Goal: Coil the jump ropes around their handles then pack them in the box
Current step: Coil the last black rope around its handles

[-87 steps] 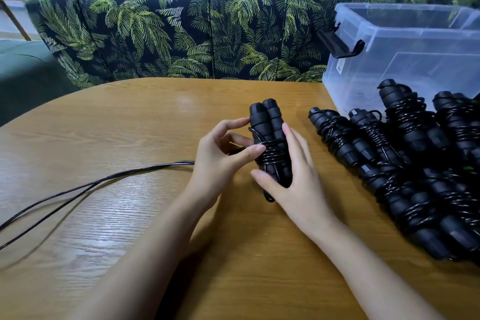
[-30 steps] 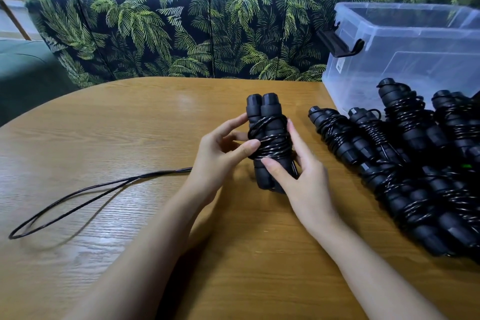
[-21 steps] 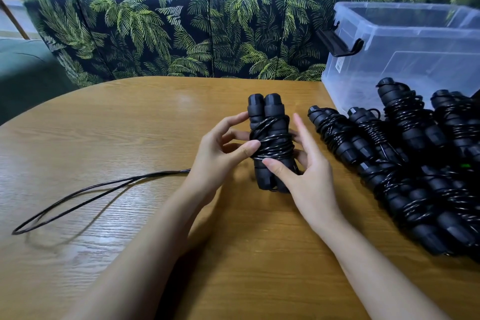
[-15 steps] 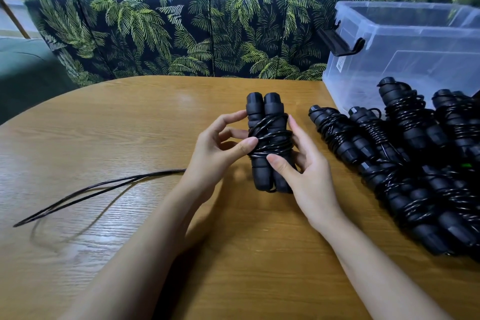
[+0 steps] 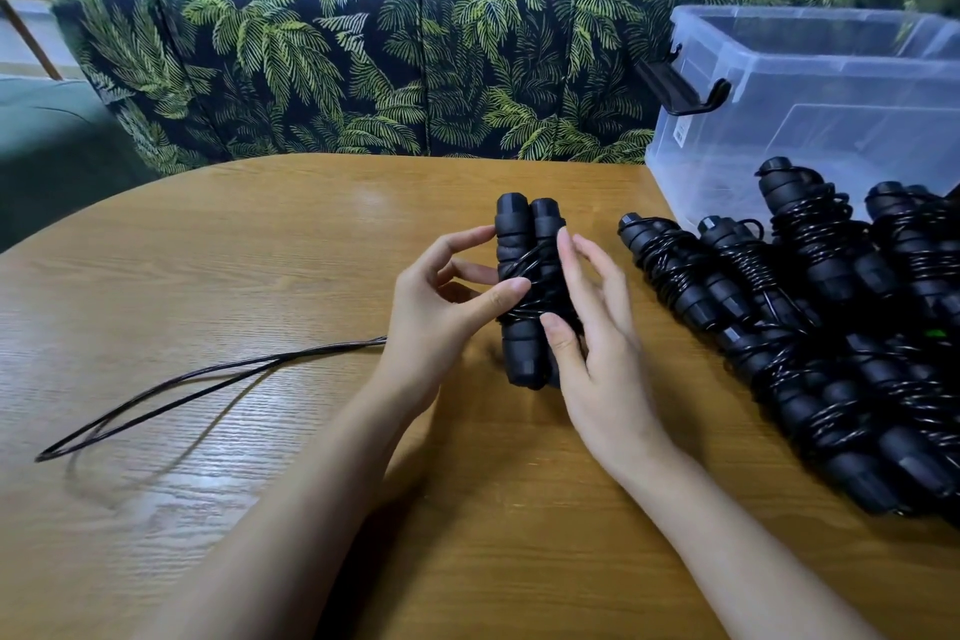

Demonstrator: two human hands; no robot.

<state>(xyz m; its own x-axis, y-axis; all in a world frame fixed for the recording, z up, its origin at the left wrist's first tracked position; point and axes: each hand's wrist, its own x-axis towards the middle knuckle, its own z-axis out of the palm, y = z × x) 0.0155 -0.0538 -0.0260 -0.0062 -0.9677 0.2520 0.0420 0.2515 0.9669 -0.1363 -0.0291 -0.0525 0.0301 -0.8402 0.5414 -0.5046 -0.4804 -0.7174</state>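
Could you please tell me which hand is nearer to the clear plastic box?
Right. The right hand holds the paired handles on the side facing the clear plastic box; the left hand pinches them from the opposite side, farther away.

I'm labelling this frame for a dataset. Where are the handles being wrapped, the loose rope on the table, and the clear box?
Handles (image 5: pixel 514 237): head view, upper grip of one handle.
Loose rope (image 5: pixel 291 356): head view, where its two strands run together.
Clear box (image 5: pixel 737 146): head view, bare front wall.

On the wooden surface (image 5: pixel 260 250): black foam handles (image 5: pixel 514 234) centre, loose black rope loop (image 5: pixel 291 355) left, pile of coiled black ropes (image 5: pixel 831 327) right, clear plastic box (image 5: pixel 805 83) behind it.
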